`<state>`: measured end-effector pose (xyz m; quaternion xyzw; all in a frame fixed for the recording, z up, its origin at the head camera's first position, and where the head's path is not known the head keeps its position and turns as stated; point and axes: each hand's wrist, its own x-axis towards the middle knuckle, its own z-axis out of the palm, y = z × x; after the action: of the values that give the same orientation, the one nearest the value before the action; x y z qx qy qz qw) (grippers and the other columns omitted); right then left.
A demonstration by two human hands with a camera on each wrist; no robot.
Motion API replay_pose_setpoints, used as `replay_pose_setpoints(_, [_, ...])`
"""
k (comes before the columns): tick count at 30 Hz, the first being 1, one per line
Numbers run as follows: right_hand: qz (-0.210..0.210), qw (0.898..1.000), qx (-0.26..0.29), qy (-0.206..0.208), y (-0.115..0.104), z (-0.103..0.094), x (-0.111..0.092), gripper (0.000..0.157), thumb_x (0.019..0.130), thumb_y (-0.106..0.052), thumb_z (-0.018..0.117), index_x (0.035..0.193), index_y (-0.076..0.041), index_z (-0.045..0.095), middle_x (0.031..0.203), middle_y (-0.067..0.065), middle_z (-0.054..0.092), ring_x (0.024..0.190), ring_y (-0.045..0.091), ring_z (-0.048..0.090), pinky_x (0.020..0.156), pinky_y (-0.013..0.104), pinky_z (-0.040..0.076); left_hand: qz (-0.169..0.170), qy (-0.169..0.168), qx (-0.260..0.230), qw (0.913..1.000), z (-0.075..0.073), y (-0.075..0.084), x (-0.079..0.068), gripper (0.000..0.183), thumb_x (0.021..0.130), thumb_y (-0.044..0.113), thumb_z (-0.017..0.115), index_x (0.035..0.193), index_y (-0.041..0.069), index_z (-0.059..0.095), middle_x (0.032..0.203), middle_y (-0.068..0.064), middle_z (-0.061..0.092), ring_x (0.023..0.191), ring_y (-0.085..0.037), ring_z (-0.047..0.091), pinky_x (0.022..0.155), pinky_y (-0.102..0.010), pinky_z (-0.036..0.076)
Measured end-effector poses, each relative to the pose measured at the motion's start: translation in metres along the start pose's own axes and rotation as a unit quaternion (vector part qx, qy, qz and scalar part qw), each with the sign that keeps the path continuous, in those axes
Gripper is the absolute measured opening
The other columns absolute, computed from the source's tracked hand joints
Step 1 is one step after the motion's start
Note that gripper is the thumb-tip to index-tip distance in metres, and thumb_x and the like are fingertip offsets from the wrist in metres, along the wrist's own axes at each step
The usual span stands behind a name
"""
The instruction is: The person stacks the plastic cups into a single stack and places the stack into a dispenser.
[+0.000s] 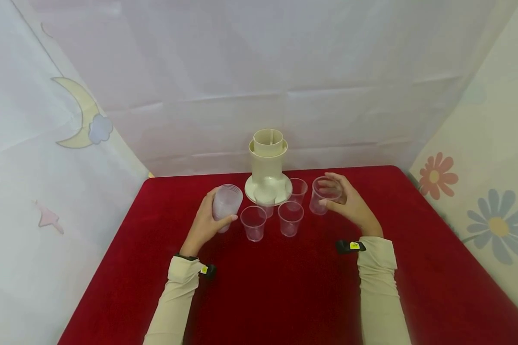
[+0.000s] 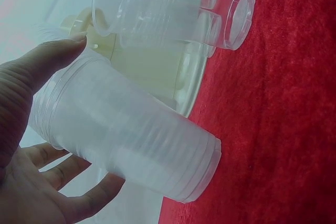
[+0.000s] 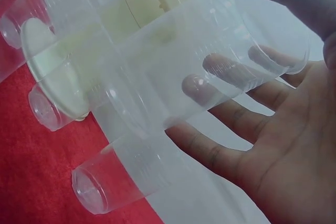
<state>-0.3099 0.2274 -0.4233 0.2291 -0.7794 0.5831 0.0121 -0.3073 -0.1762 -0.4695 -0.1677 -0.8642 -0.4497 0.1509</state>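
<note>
My left hand (image 1: 207, 218) grips a stack of nested clear plastic cups (image 1: 227, 200). In the left wrist view the thumb lies along one side of the stack (image 2: 126, 124) and several fingers along the other. At the right, my right hand (image 1: 349, 203) holds a clear plastic cup (image 1: 315, 206). Through its see-through wall the right wrist view shows fingers bent around the cup (image 3: 173, 77), with the thumb across from them. Between the hands stand more clear cups: two at the front (image 1: 254, 232) (image 1: 289, 227) and two farther back (image 1: 265, 210) (image 1: 300, 187).
Behind the cups rises a cream cylindrical stand (image 1: 266, 167) on a round base, with a narrower tube at its top. A red cloth (image 1: 276, 287) covers the table. Pale printed sheets (image 1: 220, 72) hang at the back and both sides.
</note>
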Motion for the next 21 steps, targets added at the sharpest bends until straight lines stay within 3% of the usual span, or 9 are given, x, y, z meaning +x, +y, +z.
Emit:
replay_pose_setpoints(8, [0.001, 1.000, -0.014, 0.016, -0.004, -0.003, 0.000, 0.069, 0.080, -0.012, 0.068, 0.137, -0.024, 0.030, 0.132, 0.008, 0.045, 0.118, 0.027, 0.044, 0.084, 0.023, 0.045, -0.007, -0.009, 0.009, 0.9999, -0.002, 0.005, 0.001, 0.085, 0.067, 0.039, 0.078, 0.136, 0.028, 0.030, 0.126, -0.003, 0.043, 0.108, -0.020, 0.045, 0.083, -0.045, 0.044])
replay_pose_setpoints(16, [-0.023, 1.000, -0.014, 0.016, -0.032, 0.000, 0.000, 0.068, 0.082, -0.007, 0.065, 0.138, -0.009, 0.027, 0.131, 0.020, 0.043, 0.118, 0.039, 0.041, 0.084, 0.021, 0.044, -0.009, -0.004, 0.005, 0.9999, -0.004, 0.004, -0.002, 0.086, 0.066, 0.036, 0.079, 0.136, 0.027, 0.031, 0.125, -0.003, 0.044, 0.107, -0.019, 0.045, 0.083, -0.046, 0.044])
replay_pose_setpoints(21, [-0.016, 0.999, -0.008, 0.027, -0.034, 0.001, -0.002, 0.066, 0.083, -0.009, 0.064, 0.138, -0.014, 0.029, 0.132, 0.019, 0.043, 0.118, 0.039, 0.041, 0.084, 0.019, 0.043, -0.002, -0.007, 0.000, 1.0000, -0.001, 0.001, -0.003, 0.086, 0.066, 0.039, 0.079, 0.137, 0.029, 0.030, 0.125, -0.002, 0.044, 0.107, -0.018, 0.045, 0.084, -0.044, 0.043])
